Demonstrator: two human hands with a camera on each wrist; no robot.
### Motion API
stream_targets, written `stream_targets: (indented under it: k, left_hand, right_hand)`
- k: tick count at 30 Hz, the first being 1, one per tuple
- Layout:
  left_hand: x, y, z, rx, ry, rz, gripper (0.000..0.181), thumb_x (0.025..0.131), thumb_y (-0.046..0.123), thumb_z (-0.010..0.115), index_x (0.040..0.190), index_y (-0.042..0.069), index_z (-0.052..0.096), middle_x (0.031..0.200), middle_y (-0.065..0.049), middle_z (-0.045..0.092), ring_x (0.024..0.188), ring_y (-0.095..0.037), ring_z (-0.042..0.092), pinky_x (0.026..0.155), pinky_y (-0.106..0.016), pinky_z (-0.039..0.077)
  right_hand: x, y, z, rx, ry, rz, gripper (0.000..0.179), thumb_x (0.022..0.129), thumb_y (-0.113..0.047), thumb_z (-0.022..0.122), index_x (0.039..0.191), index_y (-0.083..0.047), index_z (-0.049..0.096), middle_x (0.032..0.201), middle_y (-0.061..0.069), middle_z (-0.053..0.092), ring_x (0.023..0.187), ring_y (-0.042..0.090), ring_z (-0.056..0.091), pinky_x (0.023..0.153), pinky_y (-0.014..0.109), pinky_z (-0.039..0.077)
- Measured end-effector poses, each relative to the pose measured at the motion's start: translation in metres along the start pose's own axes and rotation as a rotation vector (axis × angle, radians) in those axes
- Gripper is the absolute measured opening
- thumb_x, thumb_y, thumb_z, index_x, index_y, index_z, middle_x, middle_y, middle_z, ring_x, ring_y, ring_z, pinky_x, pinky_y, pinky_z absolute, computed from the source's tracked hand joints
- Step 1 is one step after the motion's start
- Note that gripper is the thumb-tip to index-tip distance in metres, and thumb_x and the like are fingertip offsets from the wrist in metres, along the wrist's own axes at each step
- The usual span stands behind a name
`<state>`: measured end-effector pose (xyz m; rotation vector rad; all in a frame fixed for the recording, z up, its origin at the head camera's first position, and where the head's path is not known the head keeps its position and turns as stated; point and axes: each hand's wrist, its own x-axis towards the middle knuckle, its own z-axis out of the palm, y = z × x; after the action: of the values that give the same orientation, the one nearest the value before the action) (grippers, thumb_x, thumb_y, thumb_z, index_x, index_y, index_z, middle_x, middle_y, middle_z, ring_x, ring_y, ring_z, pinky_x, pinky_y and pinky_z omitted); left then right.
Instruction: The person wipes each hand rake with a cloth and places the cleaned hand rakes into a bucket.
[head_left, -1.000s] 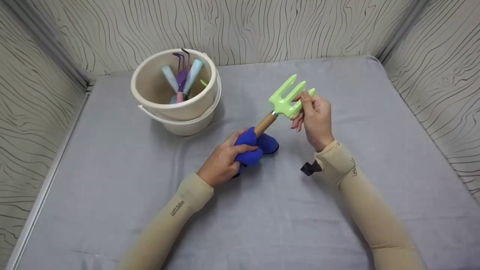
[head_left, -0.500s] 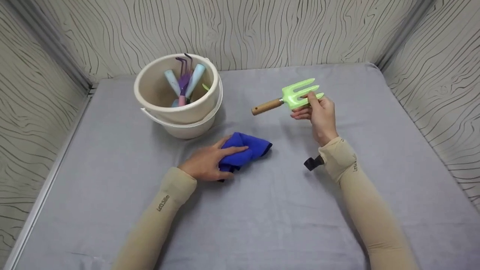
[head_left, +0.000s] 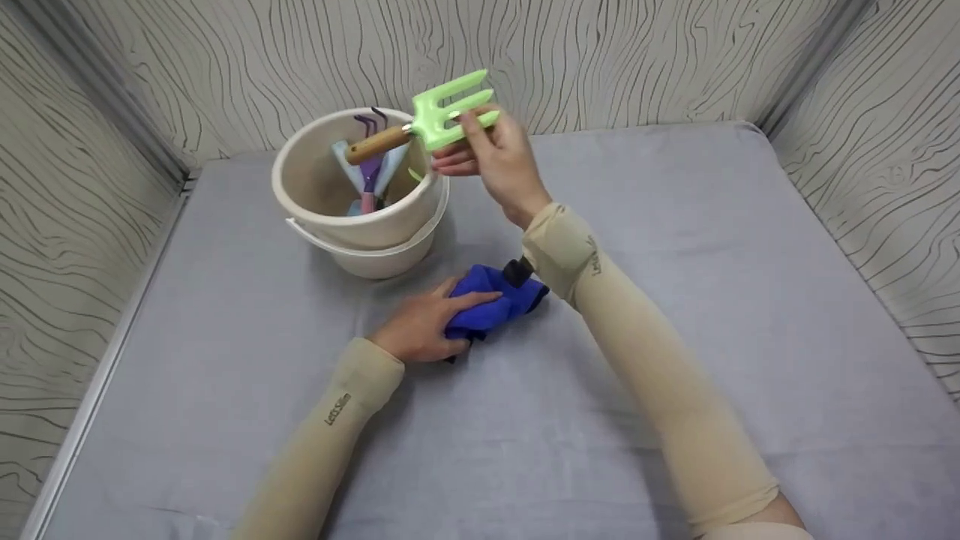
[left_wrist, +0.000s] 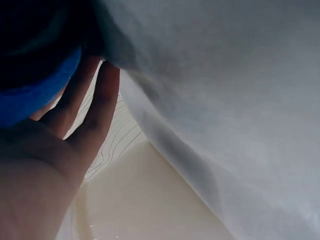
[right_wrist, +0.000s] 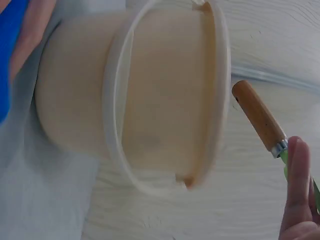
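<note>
In the head view, my right hand (head_left: 499, 161) pinches a green three-tined garden fork (head_left: 431, 120) by its tines. The fork's wooden handle (head_left: 375, 145) points left over the bucket's mouth. From the right wrist view, this handle (right_wrist: 259, 114) shows beside the bucket's rim. My left hand (head_left: 424, 326) rests on a crumpled blue cloth (head_left: 480, 304) with dark edging, its index finger lying straight across the top. In the left wrist view, straight fingers (left_wrist: 92, 105) reach down to the sheet beside the cloth (left_wrist: 42, 95).
The cream bucket (head_left: 360, 236) stands at the back left, its white handle folded down. Inside it are a purple claw rake (head_left: 370, 169), two light blue handles (head_left: 349, 169) and a bit of green. A grey sheet (head_left: 675, 225) covers the table; patterned panels (head_left: 600, 60) enclose it.
My left hand has lowered the cloth from the fork's handle to the table. My right hand has carried the fork left and back, from the table's middle to over the bucket.
</note>
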<state>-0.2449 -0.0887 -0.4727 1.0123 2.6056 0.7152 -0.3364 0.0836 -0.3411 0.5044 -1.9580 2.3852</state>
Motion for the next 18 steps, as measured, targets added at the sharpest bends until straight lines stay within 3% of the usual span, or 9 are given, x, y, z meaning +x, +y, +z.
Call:
stream_targets:
  k: [4,8,14,16,18]
  left_hand:
    - [0.001,0.001,0.001,0.002,-0.007,0.007,0.079,0.086,0.024,0.076,0.156,0.043,0.043,0.169,-0.021,0.026,0.144,-0.044,0.045,0.109,-0.060,0.045]
    - [0.001,0.000,0.000,0.013,-0.006,0.022,0.080,0.086,0.024,0.076,0.156,0.043,0.042,0.170,-0.018,0.024,0.144,-0.042,0.045,0.109,-0.059,0.046]
    - [-0.002,-0.003,-0.006,0.006,0.023,-0.003,0.079,0.090,0.033,0.077,0.157,0.048,0.038,0.170,-0.018,0.026,0.142,-0.042,0.048,0.111,-0.058,0.045]
    - [-0.005,0.000,-0.009,0.065,0.100,0.014,0.077,0.091,0.044,0.077,0.157,0.047,0.038,0.168,-0.016,0.032,0.139,-0.042,0.052,0.109,-0.058,0.047]
    - [-0.008,0.006,-0.015,0.166,0.236,0.060,0.075,0.091,0.055,0.074,0.157,0.044,0.041,0.164,-0.012,0.041,0.136,-0.038,0.055,0.107,-0.056,0.048]
  right_hand:
    - [0.001,0.008,0.015,-0.152,-0.135,0.164,0.033,0.111,-0.022,0.047,0.131,0.003,0.055,0.101,0.015,0.074,0.077,0.017,0.068,0.073,0.034,0.063]
    - [-0.002,0.007,0.014,-0.284,-0.161,0.217,0.039,0.110,-0.023,0.052,0.137,0.004,0.056,0.102,0.011,0.067,0.071,0.014,0.059,0.065,0.030,0.060]
    - [-0.009,0.004,0.000,-0.355,-0.190,0.168,0.039,0.108,-0.018,0.055,0.142,0.002,0.055,0.114,0.014,0.061,0.085,0.018,0.063,0.076,0.034,0.063]
    - [-0.014,0.003,-0.009,-0.459,-0.204,0.102,0.039,0.108,-0.019,0.055,0.143,-0.001,0.055,0.118,0.015,0.061,0.094,0.020,0.064,0.082,0.035,0.062]
    - [-0.022,0.001,-0.020,-0.619,-0.216,0.002,0.042,0.108,-0.022,0.056,0.146,-0.004,0.054,0.125,0.016,0.061,0.107,0.023,0.064,0.092,0.037,0.059]
